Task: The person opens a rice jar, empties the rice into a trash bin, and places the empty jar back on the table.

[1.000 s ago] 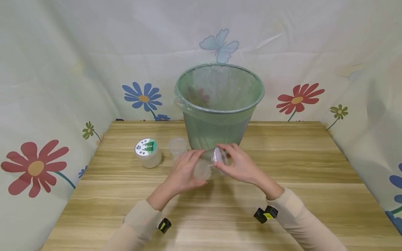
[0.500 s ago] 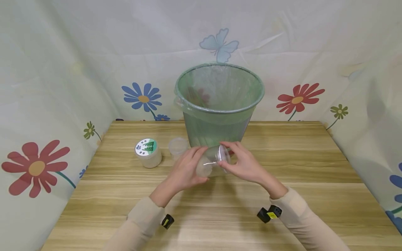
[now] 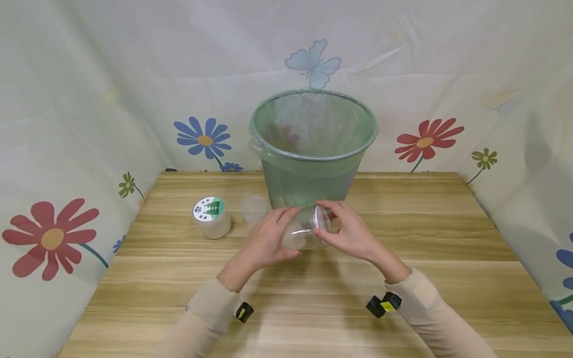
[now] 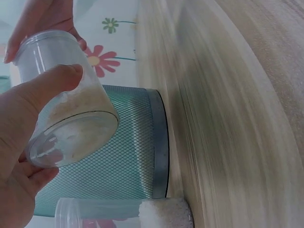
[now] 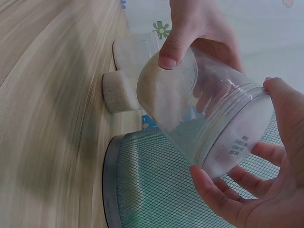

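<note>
A clear plastic jar (image 3: 296, 232) is held tilted off the table in front of the bin, its mouth end to the right. Whitish grains (image 5: 164, 97) lie inside toward its base. My left hand (image 3: 267, 240) grips the jar's body near the base, thumb and fingers on opposite sides. At the other end, my right hand (image 3: 351, 232) holds the rim of the lid (image 5: 240, 140), a pale disc with small dark print, between thumb and fingers. The lid sits on the jar's mouth.
Behind the hands stands a mesh wastebasket (image 3: 309, 184) with a green bag liner. To the left, a jar with a green-and-white label (image 3: 209, 210) and another clear jar (image 3: 254, 208) stand on the wooden table (image 3: 425, 228). A flower-printed curtain (image 3: 215, 59) surrounds it.
Both hands have shifted slightly to the right with the jar. Its lid end has turned a little, and both hands keep their hold. The other jars and the bin have stayed put.
</note>
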`<act>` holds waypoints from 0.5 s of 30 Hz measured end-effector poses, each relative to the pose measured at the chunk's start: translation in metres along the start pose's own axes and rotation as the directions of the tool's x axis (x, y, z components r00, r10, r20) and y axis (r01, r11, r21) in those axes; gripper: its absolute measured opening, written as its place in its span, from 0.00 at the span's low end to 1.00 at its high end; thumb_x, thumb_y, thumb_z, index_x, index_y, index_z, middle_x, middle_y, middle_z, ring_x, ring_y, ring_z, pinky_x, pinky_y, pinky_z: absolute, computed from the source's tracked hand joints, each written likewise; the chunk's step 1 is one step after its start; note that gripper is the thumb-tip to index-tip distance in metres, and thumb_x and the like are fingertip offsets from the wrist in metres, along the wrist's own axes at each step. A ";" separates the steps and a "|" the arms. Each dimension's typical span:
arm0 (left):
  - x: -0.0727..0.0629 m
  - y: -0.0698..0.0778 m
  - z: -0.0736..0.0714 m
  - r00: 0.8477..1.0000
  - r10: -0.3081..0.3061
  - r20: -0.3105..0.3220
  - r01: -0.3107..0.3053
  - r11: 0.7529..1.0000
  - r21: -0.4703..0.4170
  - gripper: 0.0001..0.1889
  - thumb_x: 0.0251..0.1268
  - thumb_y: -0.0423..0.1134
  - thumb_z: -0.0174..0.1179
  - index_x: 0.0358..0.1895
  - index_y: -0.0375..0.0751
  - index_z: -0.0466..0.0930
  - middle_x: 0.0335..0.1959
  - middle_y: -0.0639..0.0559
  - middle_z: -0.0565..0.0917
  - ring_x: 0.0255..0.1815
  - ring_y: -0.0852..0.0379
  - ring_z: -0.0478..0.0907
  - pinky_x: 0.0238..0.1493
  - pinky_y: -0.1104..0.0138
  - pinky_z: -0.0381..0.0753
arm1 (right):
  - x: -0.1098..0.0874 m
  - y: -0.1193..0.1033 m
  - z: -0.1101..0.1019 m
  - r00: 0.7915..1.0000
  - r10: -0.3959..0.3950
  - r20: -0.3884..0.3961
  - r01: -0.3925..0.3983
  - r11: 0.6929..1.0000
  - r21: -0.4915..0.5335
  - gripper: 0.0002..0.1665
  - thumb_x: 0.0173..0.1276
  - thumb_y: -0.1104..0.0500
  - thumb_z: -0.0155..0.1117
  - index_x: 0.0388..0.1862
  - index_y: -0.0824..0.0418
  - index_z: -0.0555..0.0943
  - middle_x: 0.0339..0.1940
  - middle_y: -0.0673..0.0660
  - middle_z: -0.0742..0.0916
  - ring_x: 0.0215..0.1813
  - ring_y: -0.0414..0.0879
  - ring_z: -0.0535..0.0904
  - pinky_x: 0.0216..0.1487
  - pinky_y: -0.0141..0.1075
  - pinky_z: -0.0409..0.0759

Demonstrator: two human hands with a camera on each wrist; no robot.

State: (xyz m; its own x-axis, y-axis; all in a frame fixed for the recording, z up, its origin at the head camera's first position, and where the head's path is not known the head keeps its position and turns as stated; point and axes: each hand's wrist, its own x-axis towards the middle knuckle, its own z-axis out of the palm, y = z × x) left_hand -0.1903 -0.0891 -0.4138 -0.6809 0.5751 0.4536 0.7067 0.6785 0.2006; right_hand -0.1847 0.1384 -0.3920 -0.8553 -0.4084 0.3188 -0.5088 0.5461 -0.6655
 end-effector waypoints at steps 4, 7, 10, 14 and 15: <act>0.000 -0.001 0.001 1.000 0.006 -0.022 -0.006 1.000 -0.007 0.50 0.31 0.51 0.76 0.64 0.41 0.62 0.57 0.44 0.73 0.56 0.47 0.72 0.58 0.56 0.72 | 0.001 0.000 0.001 1.000 -0.010 -0.009 0.010 1.000 -0.010 0.34 0.56 0.56 0.68 0.62 0.61 0.69 0.49 0.61 0.75 0.46 0.52 0.77 0.30 0.26 0.80; 0.000 -0.001 0.001 0.999 0.011 -0.031 -0.011 1.000 -0.001 0.50 0.31 0.51 0.76 0.64 0.41 0.63 0.56 0.43 0.73 0.56 0.47 0.72 0.58 0.56 0.72 | 0.001 0.000 0.002 1.000 -0.011 -0.020 0.011 1.000 -0.011 0.35 0.56 0.56 0.68 0.62 0.61 0.69 0.49 0.61 0.75 0.45 0.52 0.78 0.29 0.26 0.79; 0.000 0.000 0.000 1.000 0.005 -0.020 -0.005 1.000 0.010 0.50 0.31 0.52 0.76 0.65 0.41 0.62 0.57 0.43 0.73 0.56 0.47 0.72 0.58 0.57 0.72 | 0.000 0.002 0.004 0.999 -0.027 -0.039 0.026 1.000 -0.017 0.35 0.55 0.56 0.69 0.61 0.60 0.69 0.48 0.61 0.75 0.45 0.52 0.78 0.27 0.28 0.80; 0.001 0.000 0.000 1.000 -0.019 0.014 0.019 1.000 0.011 0.50 0.32 0.53 0.75 0.65 0.42 0.61 0.58 0.44 0.73 0.57 0.48 0.72 0.58 0.56 0.72 | 0.000 0.004 0.006 0.993 -0.099 -0.057 0.096 0.994 -0.059 0.35 0.53 0.54 0.69 0.61 0.59 0.70 0.49 0.60 0.74 0.42 0.50 0.76 0.28 0.36 0.82; 0.001 -0.001 0.000 0.999 -0.025 0.021 0.025 1.000 0.010 0.50 0.33 0.54 0.75 0.65 0.43 0.61 0.58 0.45 0.73 0.57 0.48 0.72 0.58 0.56 0.72 | 0.001 0.004 0.006 0.992 -0.117 -0.057 0.113 0.991 -0.068 0.36 0.52 0.54 0.70 0.61 0.58 0.70 0.50 0.60 0.74 0.42 0.50 0.75 0.28 0.38 0.82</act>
State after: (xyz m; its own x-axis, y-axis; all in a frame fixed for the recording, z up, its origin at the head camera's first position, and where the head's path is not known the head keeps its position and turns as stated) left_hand -0.1914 -0.0891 -0.4135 -0.7025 0.5670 0.4301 0.6873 0.6973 0.2034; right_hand -0.1868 0.1362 -0.3983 -0.7942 -0.4271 0.4322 -0.6075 0.5452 -0.5776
